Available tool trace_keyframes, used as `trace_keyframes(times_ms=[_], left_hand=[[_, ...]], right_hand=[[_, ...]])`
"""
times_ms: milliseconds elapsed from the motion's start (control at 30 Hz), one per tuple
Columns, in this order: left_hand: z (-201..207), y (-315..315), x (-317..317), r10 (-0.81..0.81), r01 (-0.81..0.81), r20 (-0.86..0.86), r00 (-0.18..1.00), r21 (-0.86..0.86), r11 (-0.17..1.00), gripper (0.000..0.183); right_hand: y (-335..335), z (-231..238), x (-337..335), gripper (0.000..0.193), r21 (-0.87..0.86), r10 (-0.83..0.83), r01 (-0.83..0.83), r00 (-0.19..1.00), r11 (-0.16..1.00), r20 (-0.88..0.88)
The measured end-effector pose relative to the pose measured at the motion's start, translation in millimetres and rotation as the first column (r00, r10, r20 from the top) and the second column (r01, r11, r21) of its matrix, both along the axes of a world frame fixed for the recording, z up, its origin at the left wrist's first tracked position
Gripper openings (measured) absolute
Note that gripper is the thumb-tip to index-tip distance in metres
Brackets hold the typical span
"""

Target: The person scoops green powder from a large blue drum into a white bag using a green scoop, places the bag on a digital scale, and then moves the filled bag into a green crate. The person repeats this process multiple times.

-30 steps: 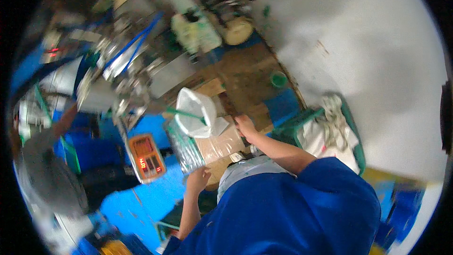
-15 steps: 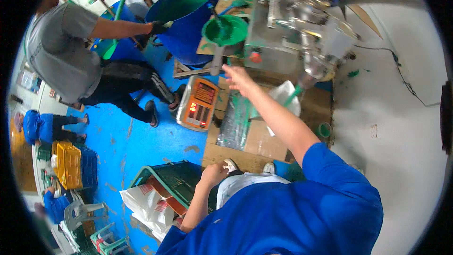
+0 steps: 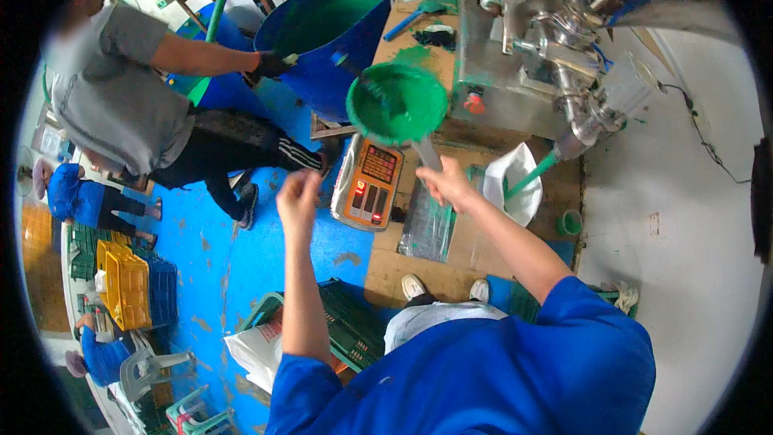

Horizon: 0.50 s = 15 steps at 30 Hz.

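My right hand grips the grey handle of a round dipper, its bowl coated green inside. A tool with a blue handle leans in the bowl, its lower end smeared green. The dipper is held up beside the big blue tub, which has green material inside. My left hand is raised left of the orange-faced scale, fingers curled in, with nothing visible in them. A white bag sits under the metal machine's spout, where a green strand hangs down.
A co-worker in a grey shirt stands at the left, one gloved hand at the tub. Flattened cardboard and plastic wrap lie before me. A dark green crate with white bags stands near my left side. Yellow crates are farther left.
My right hand has taken hold of the dipper's handle and brought it off the bench toward me. My left hand has risen from near my waist to beside the scale.
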<state>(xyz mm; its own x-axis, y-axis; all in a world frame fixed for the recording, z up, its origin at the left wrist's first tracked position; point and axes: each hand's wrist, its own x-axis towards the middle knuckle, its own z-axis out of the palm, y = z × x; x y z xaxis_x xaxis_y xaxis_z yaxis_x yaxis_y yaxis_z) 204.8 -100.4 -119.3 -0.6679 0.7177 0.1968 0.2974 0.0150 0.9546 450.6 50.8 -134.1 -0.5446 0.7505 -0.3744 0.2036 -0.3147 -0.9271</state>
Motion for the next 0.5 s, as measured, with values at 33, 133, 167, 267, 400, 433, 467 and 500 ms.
trace_keyframes(times_ms=[33,133,167,267,400,433,467,500], left_hand=[[12,19,-8,0.037,-0.037,-0.015,0.999,-0.012,0.999,0.026],[48,52,-8,0.060,-0.041,0.150,0.987,-0.126,0.991,0.049],[59,53,-1,-0.027,0.045,0.148,0.989,-0.118,0.992,0.046],[86,41,35,-0.164,0.169,0.040,0.986,-0.279,0.945,0.030],[109,-4,103,-0.340,0.338,-0.653,0.676,-0.135,0.931,0.010],[113,-22,118,-0.352,0.372,-0.793,0.498,-0.171,0.912,0.010],[112,-36,137,-0.366,0.431,-0.798,0.478,-0.150,0.890,0.012],[109,-47,153,-0.326,0.443,-0.828,0.457,-0.106,0.890,0.011]], right_hand=[[-12,6,18,0.021,-0.021,0.068,-0.068,0.998,0.997,-0.005],[-43,21,67,0.023,-0.089,0.234,-0.229,0.971,0.969,0.051],[-53,24,81,0.023,-0.088,0.273,-0.266,0.958,0.960,0.086],[-75,26,117,0.029,-0.030,0.352,-0.352,0.927,0.936,0.130],[-89,23,153,0.032,0.034,0.351,-0.362,0.920,0.932,0.174],[-90,22,160,0.033,-0.003,0.350,-0.355,0.920,0.935,0.179],[-90,22,167,0.032,0.022,0.339,-0.349,0.923,0.937,0.184],[-90,22,174,0.031,0.028,0.332,-0.343,0.924,0.939,0.189]])
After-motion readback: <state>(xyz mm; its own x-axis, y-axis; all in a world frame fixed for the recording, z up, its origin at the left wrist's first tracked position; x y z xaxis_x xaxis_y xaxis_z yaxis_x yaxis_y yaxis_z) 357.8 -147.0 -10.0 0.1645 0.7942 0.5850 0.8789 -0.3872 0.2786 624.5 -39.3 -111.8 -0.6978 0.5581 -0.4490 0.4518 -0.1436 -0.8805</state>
